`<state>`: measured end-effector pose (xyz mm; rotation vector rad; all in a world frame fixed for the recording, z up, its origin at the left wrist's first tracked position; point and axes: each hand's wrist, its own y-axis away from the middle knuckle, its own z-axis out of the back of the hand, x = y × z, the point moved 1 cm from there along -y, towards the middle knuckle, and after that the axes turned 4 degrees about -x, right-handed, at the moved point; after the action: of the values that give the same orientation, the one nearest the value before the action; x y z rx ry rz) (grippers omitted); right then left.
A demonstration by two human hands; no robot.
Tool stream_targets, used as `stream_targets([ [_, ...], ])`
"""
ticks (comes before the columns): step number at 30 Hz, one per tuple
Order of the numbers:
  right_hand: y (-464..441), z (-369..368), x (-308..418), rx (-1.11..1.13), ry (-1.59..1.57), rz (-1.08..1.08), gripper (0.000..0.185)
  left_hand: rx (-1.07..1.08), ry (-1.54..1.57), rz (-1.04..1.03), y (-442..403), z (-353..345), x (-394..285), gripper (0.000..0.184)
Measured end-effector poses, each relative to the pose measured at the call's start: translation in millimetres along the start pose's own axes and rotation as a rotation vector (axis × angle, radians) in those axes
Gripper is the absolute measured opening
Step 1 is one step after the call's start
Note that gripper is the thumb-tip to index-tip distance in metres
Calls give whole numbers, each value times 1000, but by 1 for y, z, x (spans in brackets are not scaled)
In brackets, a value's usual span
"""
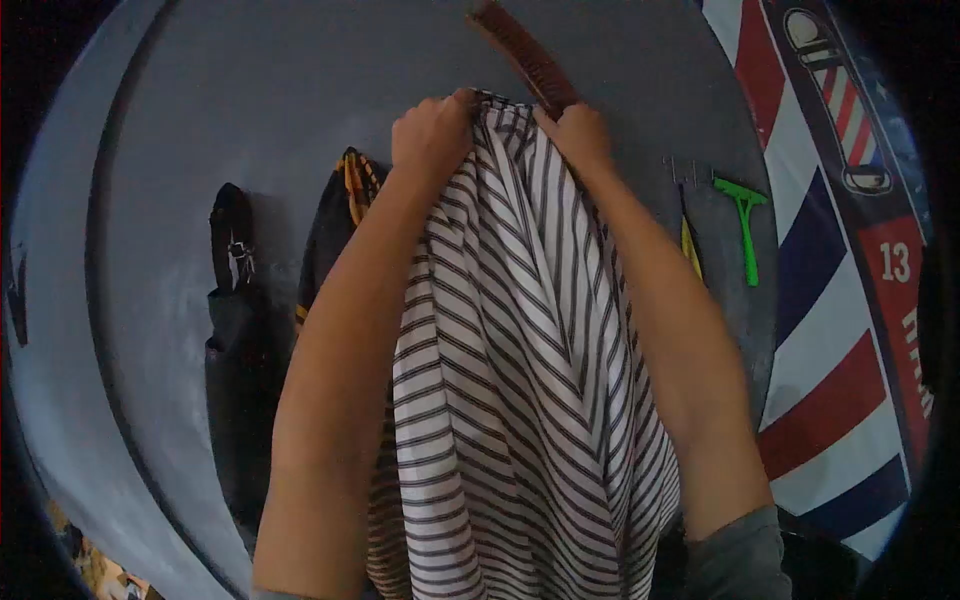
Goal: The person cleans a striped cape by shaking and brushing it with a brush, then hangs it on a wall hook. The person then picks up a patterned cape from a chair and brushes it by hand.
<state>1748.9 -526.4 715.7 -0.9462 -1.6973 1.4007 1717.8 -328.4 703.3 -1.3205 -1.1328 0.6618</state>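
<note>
A white barber cape (520, 280) with dark stripes hangs down in folds in front of a grey wall. My left hand (432, 135) is closed on the gathered neck end of the cape at its left corner. My right hand (578, 135) grips the right corner of the same end. A long brown brush (525, 55) sticks out above my right hand, slanting up to the left; its lower end is hidden at the fingers. The cape's bottom runs out of view between my forearms.
On the grey wall (250, 70), a black apron-like garment (235, 350) and a dark cloth with yellow trim (350, 190) hang at left. Small metal hooks (690, 170), a yellow-and-black item (690, 240) and a green squeegee-shaped tool (745, 220) are at right, beside a barber-pole banner (835, 350).
</note>
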Motion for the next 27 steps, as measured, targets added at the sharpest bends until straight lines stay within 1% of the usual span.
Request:
stream_targets([
  [2,6,-1,1,-76,-35,9,59,40,-7,37,-1,5,-8,23],
  [3,5,-3,0,-72,-18,18,60,60,-10,57,-1,6,-12,24],
  [5,4,-7,0,-67,11,36,63,23,-46,60,2,7,-14,24],
  [6,5,-2,3,-17,4,17,64,7,-67,61,3,6,-17,24],
  [8,7,11,13,80,-12,-24,67,7,-92,77,0,0,-17,31],
  [9,8,8,11,85,-13,-62,67,11,-105,84,-1,-3,-17,34],
  [12,5,4,12,86,14,-168,65,20,-30,81,-4,-8,-17,36],
  [14,10,3,18,86,75,-246,64,39,-16,67,0,-7,-19,27],
  [15,13,1,16,42,73,-228,64,52,-11,59,4,-5,-22,23],
  [17,21,-5,13,-36,74,-196,66,68,-10,88,17,-3,-28,22],
  [20,37,5,14,5,66,-236,66,93,0,112,30,0,-37,22],
  [24,46,2,11,69,32,-246,56,159,29,173,38,-1,-39,17],
  [27,62,11,19,157,32,-264,45,149,79,204,53,0,-47,16],
])
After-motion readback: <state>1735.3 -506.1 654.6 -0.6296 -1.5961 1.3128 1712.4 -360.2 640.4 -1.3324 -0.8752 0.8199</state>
